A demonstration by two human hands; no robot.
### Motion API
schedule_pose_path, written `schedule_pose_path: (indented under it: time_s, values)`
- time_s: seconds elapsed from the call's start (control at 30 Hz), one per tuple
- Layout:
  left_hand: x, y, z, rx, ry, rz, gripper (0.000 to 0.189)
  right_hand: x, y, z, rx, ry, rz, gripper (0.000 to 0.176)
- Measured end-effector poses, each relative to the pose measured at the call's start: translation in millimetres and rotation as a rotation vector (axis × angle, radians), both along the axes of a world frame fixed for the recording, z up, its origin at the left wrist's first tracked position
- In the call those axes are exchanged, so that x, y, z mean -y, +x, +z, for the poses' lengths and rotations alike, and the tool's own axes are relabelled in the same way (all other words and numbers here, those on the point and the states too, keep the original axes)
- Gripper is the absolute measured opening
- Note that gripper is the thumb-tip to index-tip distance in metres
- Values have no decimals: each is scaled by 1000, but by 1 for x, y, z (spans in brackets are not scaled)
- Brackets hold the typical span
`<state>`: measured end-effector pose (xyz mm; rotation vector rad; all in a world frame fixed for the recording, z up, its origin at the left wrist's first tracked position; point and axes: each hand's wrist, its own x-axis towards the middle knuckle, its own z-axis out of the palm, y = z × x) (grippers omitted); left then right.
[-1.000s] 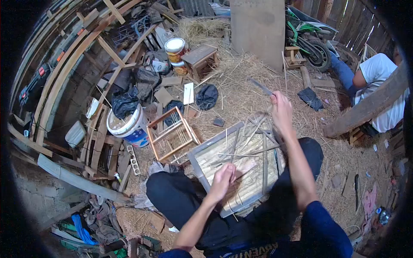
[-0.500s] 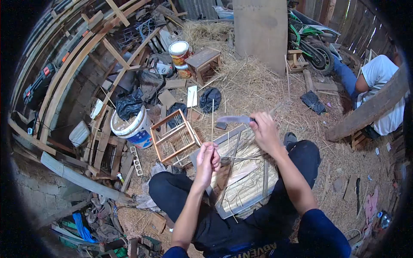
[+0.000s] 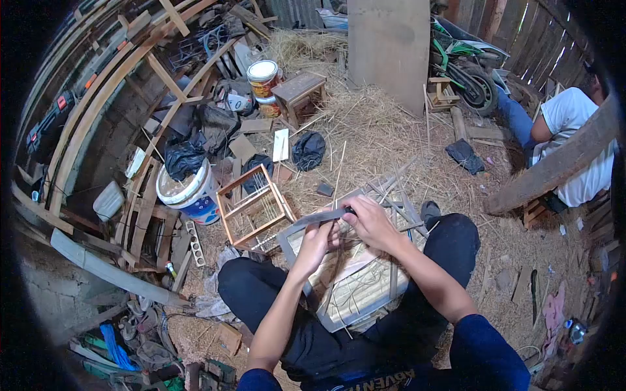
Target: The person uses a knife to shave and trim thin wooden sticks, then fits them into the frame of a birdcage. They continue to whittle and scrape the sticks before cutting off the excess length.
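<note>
My right hand [image 3: 372,225] is closed around the handle of a knife [image 3: 318,218]. Its broad blade points left and lies over the fingers of my left hand [image 3: 316,246]. That left hand is closed on a thin bamboo stick [image 3: 339,171], whose upper part rises beyond the blade. Both hands are close together above a framed panel [image 3: 332,320] with a pale slatted surface resting across my lap. Thin strips [image 3: 352,296] lie loose on the panel. Where the blade meets the stick is hidden by my fingers.
A small wooden frame with thin rods [image 3: 251,210] stands left of the panel, near a white bucket [image 3: 202,202] with a black bag. Ahead are a wooden stool [image 3: 298,89] and straw. At right a person in a white shirt [image 3: 574,117] sits behind a slanted timber [image 3: 554,159].
My right hand has brought the knife down and left, from above the panel to my left hand. The blade now overlaps the left fingers. The view has shifted slightly.
</note>
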<state>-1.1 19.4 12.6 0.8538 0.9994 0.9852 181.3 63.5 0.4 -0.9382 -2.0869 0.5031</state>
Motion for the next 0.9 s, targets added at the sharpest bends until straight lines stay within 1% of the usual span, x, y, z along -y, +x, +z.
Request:
schedule_pose_path:
  time_s: [0.07,0.2,0.27,0.3,0.37,0.5,0.6,0.7,0.77,0.8,0.87,0.9]
  values:
    - [2,1,-1,-81,44,15,15,-2,1,0,20,21,45,33]
    - [2,3,-7,-227,157,15,18,-3,0,3,53,35,83,32]
    - [2,1,-8,-186,133,-8,15,-2,-1,4,66,-5,87,29]
    - [2,0,-9,-167,121,-20,14,-2,-2,3,60,25,92,31]
    - [7,1,-6,-245,132,-1,16,-4,-2,-1,48,83,104,35]
    - [15,9,-2,-372,252,47,19,-5,-1,-4,112,96,93,32]
    - [17,13,3,-329,211,45,18,-5,2,0,141,109,70,28]
    - [18,14,3,-163,79,52,18,-2,5,11,186,98,37,23]
    - [15,16,-1,-139,79,58,20,-3,7,14,209,112,5,20]
    - [15,16,-3,-126,78,62,21,-8,10,10,200,97,-81,19]
    - [22,17,-6,-173,175,-25,25,-27,26,-6,184,66,-251,16]
    - [29,18,-9,-193,226,-72,27,-43,47,-13,148,62,-448,17]
